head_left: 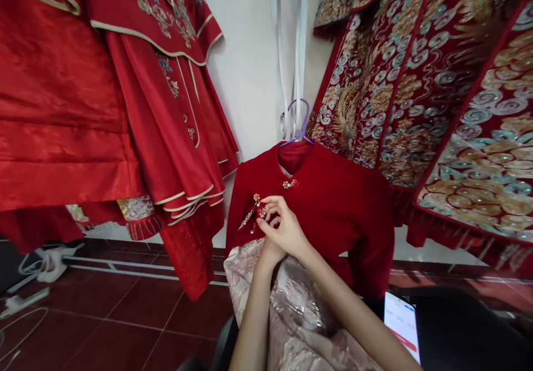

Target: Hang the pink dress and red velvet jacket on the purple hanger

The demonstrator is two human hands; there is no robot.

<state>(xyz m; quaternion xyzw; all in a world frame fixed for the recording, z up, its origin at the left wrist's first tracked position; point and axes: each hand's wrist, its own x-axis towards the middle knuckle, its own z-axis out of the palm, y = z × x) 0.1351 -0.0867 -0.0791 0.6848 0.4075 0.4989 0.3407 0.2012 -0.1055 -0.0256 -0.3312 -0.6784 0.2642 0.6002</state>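
Observation:
A dark red velvet jacket [333,204] hangs on a purple hanger [300,126] in front of me. Gold and pearl frog clasps run down its front opening; one clasp [289,184] sits at the collar and another clasp [255,207] lower left. My right hand [283,224] pinches at the lower clasp with curled fingers. My left hand [270,249] is mostly hidden behind the right hand, pressed against the jacket front; its fingers do not show. A pale pink and silver brocade skirt [291,310] hangs below the jacket, under my forearms.
Red satin garments [104,110] hang at the left. Heavily embroidered red and gold robes [437,93] hang at the right. A phone [402,321] with a lit screen lies at the lower right. White cables and a plug strip [37,282] lie on the dark red tiled floor.

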